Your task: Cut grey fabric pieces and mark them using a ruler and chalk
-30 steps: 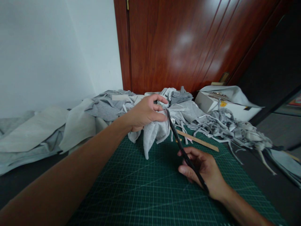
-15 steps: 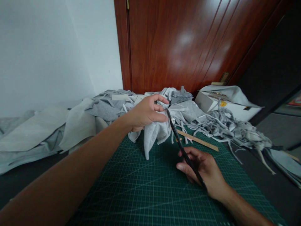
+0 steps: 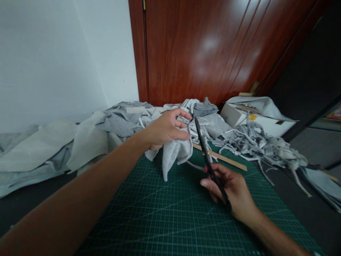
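Note:
My left hand pinches a piece of light grey fabric near the middle of the view. The fabric hangs from my fingers in folds, its pointed lower corner over the green cutting mat. In my right hand is a pair of dark scissors, with the blades pointing up and away, just right of the fabric and apart from it. A thin pale strip lies on or over the mat between the fabric and my right hand.
Behind the hands, grey and white fabric pieces are heaped along the wall and door. A wooden ruler lies on the mat. Tangled fabric strips spread at right, before a white box. Large pale sheets lie at left.
The scissors have moved slightly right, and their tip has come away from the fabric's edge. A thin strip now shows below, between the fabric and my right hand. My left hand is nearly still.

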Motion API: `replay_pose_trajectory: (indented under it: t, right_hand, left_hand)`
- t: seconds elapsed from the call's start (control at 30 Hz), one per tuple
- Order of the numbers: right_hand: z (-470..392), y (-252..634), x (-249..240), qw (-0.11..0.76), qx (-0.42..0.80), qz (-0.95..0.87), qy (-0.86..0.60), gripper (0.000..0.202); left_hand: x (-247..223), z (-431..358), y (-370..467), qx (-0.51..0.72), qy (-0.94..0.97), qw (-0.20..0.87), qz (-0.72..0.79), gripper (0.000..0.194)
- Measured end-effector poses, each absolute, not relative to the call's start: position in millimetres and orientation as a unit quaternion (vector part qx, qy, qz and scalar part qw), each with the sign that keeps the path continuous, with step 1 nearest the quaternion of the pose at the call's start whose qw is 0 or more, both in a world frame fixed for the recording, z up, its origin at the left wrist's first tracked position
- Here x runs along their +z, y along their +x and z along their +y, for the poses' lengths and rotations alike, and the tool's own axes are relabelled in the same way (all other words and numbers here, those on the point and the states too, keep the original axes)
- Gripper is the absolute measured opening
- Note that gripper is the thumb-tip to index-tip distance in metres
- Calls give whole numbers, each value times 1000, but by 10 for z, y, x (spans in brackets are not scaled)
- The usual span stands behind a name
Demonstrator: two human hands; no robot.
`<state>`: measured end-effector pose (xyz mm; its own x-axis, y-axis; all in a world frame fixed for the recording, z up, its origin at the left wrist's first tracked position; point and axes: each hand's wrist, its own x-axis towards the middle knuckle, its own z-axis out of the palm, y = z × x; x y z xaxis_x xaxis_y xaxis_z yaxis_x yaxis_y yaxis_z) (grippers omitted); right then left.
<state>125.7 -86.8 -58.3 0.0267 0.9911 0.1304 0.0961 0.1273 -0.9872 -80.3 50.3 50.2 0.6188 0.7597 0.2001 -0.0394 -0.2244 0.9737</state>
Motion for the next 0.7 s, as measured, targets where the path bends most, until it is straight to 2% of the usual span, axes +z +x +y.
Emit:
replay_pose_trajectory:
  t: [0.23,0.57,0.63,0.7]
  right_hand:
    - [-800,1284,-420,634,366,-482,-480,49]
    - [-809,1310,-353,650,394,-478,-441,47]
    - [-803,1354,-370,658,384,-475,-440,45]
    - [-789,1402,-382,665,378,-470,-440,44]
  left_hand:
    - [404,296,-591,334,713,574,227,55]
    - [252,155,-481,218,728,622,189,64]
    - [198,186,-529,196,728,623,208,57]
    - [130,213,-564,184,732,613,232,41]
